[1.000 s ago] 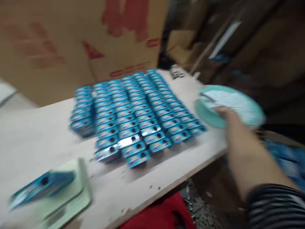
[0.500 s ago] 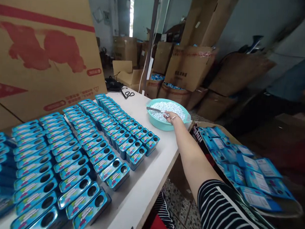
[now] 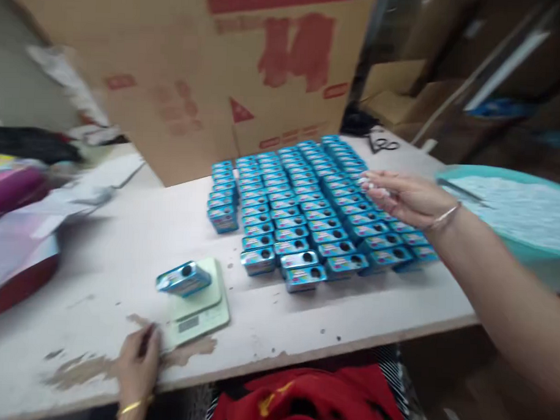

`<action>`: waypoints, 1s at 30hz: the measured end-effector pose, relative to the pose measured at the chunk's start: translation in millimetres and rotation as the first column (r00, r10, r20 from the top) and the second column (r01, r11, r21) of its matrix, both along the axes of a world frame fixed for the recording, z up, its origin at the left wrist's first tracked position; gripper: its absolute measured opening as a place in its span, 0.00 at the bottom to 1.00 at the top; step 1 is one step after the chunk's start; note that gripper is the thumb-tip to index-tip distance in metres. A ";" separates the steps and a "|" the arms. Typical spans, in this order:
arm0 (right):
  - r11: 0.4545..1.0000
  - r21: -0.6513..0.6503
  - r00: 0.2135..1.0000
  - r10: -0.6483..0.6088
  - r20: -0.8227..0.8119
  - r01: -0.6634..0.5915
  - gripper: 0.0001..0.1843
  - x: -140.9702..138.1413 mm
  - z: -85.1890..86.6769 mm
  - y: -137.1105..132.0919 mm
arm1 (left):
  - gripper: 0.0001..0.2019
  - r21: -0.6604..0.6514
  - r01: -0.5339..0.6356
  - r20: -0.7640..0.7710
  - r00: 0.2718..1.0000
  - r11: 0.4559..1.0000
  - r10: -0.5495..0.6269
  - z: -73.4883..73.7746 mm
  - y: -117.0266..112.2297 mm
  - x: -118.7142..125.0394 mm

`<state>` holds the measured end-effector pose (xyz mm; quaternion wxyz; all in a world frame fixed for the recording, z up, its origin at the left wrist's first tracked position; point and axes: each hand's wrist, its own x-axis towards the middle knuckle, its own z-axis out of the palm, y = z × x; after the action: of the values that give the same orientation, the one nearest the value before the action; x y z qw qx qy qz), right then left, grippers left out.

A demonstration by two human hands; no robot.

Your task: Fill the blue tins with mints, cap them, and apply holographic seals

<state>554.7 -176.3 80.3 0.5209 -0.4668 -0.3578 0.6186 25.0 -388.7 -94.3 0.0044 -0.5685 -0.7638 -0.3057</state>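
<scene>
My right hand hovers over the right part of a block of several rows of blue tins. Its fingertips are pinched on a few small white pellets. Behind it to the right stands a teal bowl full of white pellets, with a metal spoon in it. My left hand lies on the table's near edge with fingers loose, holding nothing, next to the corner of a pale green scale. One blue tin sits on the scale.
A large cardboard box with red print stands behind the tins. Scissors lie at the table's far end. Papers and a pink and red object crowd the left side. Red cloth shows below the table edge.
My right hand has left the bowl and come back over the tins with pellets in its fingertips. The view has swung left, so the scale and my left hand show again.
</scene>
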 end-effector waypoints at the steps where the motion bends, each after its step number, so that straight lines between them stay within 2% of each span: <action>1: 0.996 -0.011 0.996 0.090 0.011 -0.090 0.07 -40.4 4.7 -6.2 | 0.16 0.007 -0.018 -0.018 1.000 1.000 0.019 2.9 -15.4 -9.6; 3: 0.942 -0.041 0.942 0.335 0.011 -0.334 0.07 -121.9 12.3 -22.0 | 0.14 0.032 -0.011 -0.028 1.000 0.999 0.012 3.8 -29.0 -17.0; 6: 0.796 -0.077 0.797 0.604 0.015 -0.601 0.04 -225.8 12.7 -40.7 | 0.13 0.075 0.007 0.006 1.000 0.997 -0.008 1.1 -27.4 -12.9; 8: 0.704 -0.084 0.700 0.710 0.077 -0.705 0.04 -272.9 6.3 -46.4 | 0.12 0.102 0.011 0.039 0.999 0.995 -0.015 0.3 -25.2 -9.1; 10: 0.646 -0.105 0.624 0.760 0.181 -0.756 0.06 -301.8 -1.2 -49.1 | 0.11 0.115 0.013 0.059 0.998 0.993 -0.020 0.3 -25.8 -7.9; 15: 0.587 -0.188 0.445 0.753 0.485 -0.788 0.08 -327.7 -12.6 -52.5 | 0.11 0.129 0.016 0.064 0.998 0.991 -0.025 -1.0 -30.3 -9.8; 19: 0.568 -0.175 0.287 0.629 0.723 -0.804 0.01 -333.3 -12.3 -52.2 | 0.10 0.154 0.030 0.058 0.997 0.988 -0.040 -3.0 -30.8 -9.4; 21: 0.552 -0.158 0.207 0.541 0.815 -0.819 0.05 -335.1 -10.7 -51.6 | 0.10 0.156 0.033 0.057 0.997 0.987 -0.042 -3.4 -30.9 -8.7; 26: 0.473 -0.083 0.059 0.278 0.959 -0.877 0.10 -339.1 -8.5 -50.6 | 0.10 0.143 0.031 0.070 0.997 0.989 -0.041 -3.4 -31.2 -7.6; 30: 0.435 -0.091 -0.015 0.175 0.985 -0.896 0.16 -344.2 -5.1 -50.4 | 0.10 0.135 0.026 0.081 0.996 0.990 -0.038 -3.2 -31.1 -6.6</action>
<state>210.5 -226.7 75.3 0.0056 -0.3275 -0.9162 0.2307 18.4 -419.8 -97.4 0.0058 -0.5658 -0.7318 -0.3798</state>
